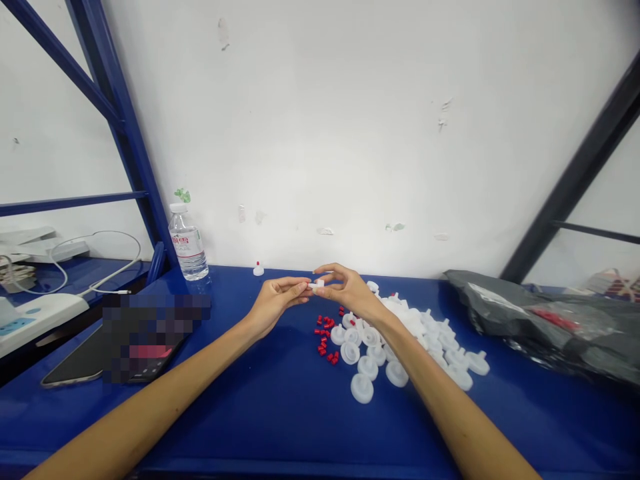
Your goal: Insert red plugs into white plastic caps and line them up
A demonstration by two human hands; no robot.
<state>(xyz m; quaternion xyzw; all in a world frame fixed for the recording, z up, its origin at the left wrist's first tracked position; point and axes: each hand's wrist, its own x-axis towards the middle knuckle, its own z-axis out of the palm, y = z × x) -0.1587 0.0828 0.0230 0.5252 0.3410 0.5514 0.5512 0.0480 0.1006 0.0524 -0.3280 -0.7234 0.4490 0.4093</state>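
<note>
Two hands meet over the blue table [225,413]: the right hand [346,291] pinches a white cap [319,284] sideways, apparently to turn its narrow end toward the left hand [273,301], which seems to pinch a red tip [307,283] there. Loose red tips [335,359] and white caps [362,388] lie nearer the body, presumably for easy reach; one red-tipped cap [258,271] stands apart near the wall [325,133].

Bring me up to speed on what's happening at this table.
A person holds a small white plastic piece in the right hand, while the left hand pinches at its end. Small red cylindrical caps and a pile of round white plastic pieces with stems lie on the blue table. One red-tipped white piece stands apart near the wall.
</note>
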